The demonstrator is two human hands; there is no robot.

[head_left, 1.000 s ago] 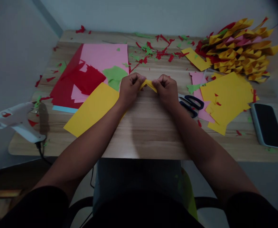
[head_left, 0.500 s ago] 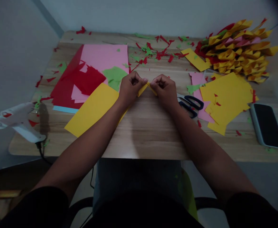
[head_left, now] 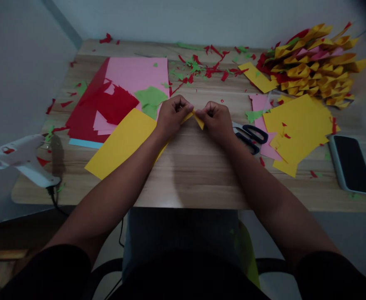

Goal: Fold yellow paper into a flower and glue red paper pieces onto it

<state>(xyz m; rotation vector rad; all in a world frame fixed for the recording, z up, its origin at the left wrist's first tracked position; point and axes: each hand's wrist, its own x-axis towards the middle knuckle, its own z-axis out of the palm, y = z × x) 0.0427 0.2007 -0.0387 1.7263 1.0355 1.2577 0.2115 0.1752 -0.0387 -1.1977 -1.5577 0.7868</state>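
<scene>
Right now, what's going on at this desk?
A person's left hand and right hand pinch small yellow paper at close-set fingertips, above a wood-grain desk; fingers hide whether it's one piece or two. Navy-handled metal scissors lie beside the right hand, unheld. A long yellow paper sheet is partly hidden by the left forearm. A bundle of folded yellow paper sits far right; a white plastic glue gun is at left.

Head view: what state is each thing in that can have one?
Left hand, pinching small yellow paper.
Right hand, pinching small yellow paper.
Small yellow paper, bent.
Large yellow sheet, flat.
Scissors, lying down, partly hidden.
Phone, face up, dark.
Glue gun, on or off unclear.
Paper scraps, scattered.
</scene>
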